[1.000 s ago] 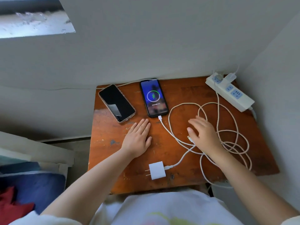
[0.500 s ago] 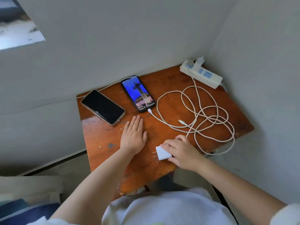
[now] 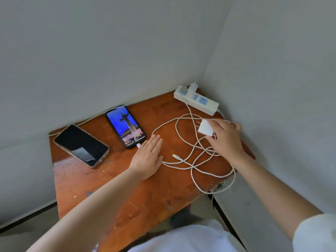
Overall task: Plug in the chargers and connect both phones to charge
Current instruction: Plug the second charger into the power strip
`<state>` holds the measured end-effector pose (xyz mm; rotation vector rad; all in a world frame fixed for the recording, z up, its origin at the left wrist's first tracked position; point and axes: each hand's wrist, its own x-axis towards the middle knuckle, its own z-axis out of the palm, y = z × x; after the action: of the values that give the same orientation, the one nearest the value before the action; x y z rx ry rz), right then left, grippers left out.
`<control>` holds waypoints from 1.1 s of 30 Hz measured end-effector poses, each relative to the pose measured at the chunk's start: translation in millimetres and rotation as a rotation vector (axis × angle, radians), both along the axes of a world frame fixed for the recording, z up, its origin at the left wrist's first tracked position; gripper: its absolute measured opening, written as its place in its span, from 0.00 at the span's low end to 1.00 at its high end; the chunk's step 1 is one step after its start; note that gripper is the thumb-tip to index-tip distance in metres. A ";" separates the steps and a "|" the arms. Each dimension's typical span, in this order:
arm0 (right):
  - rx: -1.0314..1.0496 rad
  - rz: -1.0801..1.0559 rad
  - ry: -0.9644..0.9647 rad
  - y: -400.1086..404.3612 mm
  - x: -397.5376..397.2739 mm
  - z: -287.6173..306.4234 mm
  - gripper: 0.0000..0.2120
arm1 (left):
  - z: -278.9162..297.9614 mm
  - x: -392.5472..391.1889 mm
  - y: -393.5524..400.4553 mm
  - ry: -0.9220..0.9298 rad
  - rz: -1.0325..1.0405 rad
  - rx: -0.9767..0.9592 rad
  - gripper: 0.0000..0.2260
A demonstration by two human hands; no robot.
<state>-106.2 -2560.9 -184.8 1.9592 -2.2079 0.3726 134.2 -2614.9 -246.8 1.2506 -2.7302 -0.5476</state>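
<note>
Pinched between the thumb and fingertips of the right hand, the white charger block is lifted off the wooden table with its two prongs pointing left, near but not yet at the power strip in the far corner; the left hand lies flat and open on the wood, holding nothing. That strip already carries one plugged-in charger at its far end, with free sockets beside it. A phone with a lit screen has a cable in its lower port, so the first half of the job looks done. Its neighbour, the dark-screened phone, lies at the left with nothing connected. White cable loops loosely over the table, and its free connector tip lies just right of the left hand. What remains, by my reading: seat this block in the strip, then carry that tip to the dark phone.
</note>
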 end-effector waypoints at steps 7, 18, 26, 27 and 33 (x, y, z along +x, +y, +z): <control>0.183 -0.176 -0.206 -63.8 -75.7 -1.2 0.21 | 3.0 -89.6 -59.3 -0.055 0.162 0.032 0.25; 0.334 0.058 -0.020 -127.1 -121.8 -8.2 0.18 | -19.3 -122.6 -86.7 -0.192 0.319 0.111 0.25; 0.414 0.114 -0.099 -145.4 -122.0 3.5 0.19 | -26.1 -120.7 -83.5 -0.215 0.296 0.076 0.25; 0.442 0.118 -0.087 -146.3 -120.3 5.4 0.19 | -26.5 -120.4 -83.6 -0.211 0.296 0.072 0.25; 0.547 0.129 0.016 -145.7 -112.9 7.2 0.24 | -27.8 -120.1 -84.3 -0.211 0.295 0.058 0.25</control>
<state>-219.1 -2706.6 -177.6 2.3527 -2.3563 -0.2673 14.1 -2699.2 -274.6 1.7796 -2.6297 -0.4905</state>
